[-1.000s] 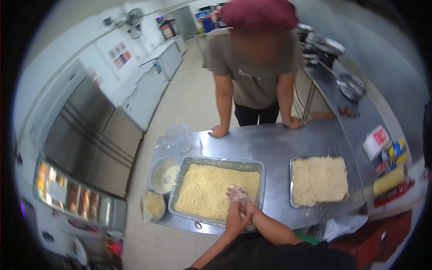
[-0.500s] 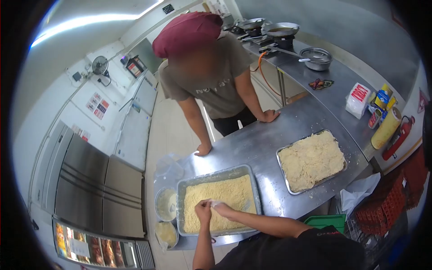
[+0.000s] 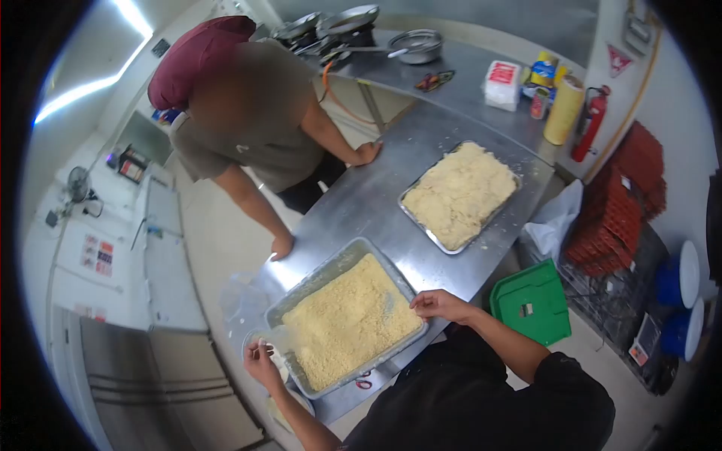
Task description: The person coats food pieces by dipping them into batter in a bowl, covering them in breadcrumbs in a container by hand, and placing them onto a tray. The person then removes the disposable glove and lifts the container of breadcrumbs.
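A grey tub (image 3: 412, 282) holds yellowish crumbly meal (image 3: 350, 316), like breadcrumbs. At its left end is my left hand (image 3: 262, 361), fingers pinched on a thin clear plastic piece (image 3: 284, 338) that is smeared by motion and overlaps the rim. Over the tub's right rim hovers my right hand (image 3: 438, 304), its thumb and fingertips pressed together; whether anything is in them I cannot make out. Two bowls sit beside the tub's left end, partly hidden by my left hand and forearm. Red-handled scissors (image 3: 363, 382) lie on the table's near edge.
A metal tray (image 3: 456, 250) heaped with crumb-coated food stands on the steel table (image 3: 353, 203). Across it, a person in a maroon cap (image 3: 199, 60) leans on both hands. A green crate (image 3: 530, 304) and red crates (image 3: 613, 225) are at right. Pans (image 3: 350, 19) stand behind.
My hands, together over the meal before, have parted: the left to the tub's left end with the plastic, the right to its right rim. The camera view has turned and shifted right.
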Demonstrator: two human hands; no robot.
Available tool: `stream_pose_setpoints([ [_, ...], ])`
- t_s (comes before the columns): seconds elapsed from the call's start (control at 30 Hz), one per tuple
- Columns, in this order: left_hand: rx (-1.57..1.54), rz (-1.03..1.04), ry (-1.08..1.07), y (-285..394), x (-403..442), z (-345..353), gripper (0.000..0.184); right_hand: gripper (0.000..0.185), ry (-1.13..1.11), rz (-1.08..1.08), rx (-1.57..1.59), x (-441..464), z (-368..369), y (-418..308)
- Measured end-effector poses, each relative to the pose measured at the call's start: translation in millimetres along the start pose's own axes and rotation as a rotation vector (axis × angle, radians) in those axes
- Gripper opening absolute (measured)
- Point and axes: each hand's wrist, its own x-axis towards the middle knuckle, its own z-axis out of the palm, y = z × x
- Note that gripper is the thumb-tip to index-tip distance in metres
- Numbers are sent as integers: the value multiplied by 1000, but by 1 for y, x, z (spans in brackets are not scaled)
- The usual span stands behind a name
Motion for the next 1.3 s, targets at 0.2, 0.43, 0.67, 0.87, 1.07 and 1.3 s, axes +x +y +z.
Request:
stream_pose_setpoints([
  [0.2, -215, 122, -171, 42, -14, 12, 3, 36, 433, -156, -33, -34, 48, 11],
  [0.43, -434, 48, -591, 74, -96, 41, 11, 34, 521, -300, -596, -40, 192, -34],
  [0.67, -538, -35, -1021, 57, -172, 51, 16, 21, 771, -426, -986, -58, 186, 22],
  [0.87, -598, 7, -1063, 32, -172, 38, 19, 17, 926, -183, -886, -152, 143, 100],
  [1.07, -387, 32, -1023, 17, -144, 27, 19, 14, 1028, 169, -373, -202, 82, 222],
  [1.3, -292, 124, -1003, 23, -142, 16, 17, 21, 1368, -16, 766, -222, 11, 321],
])
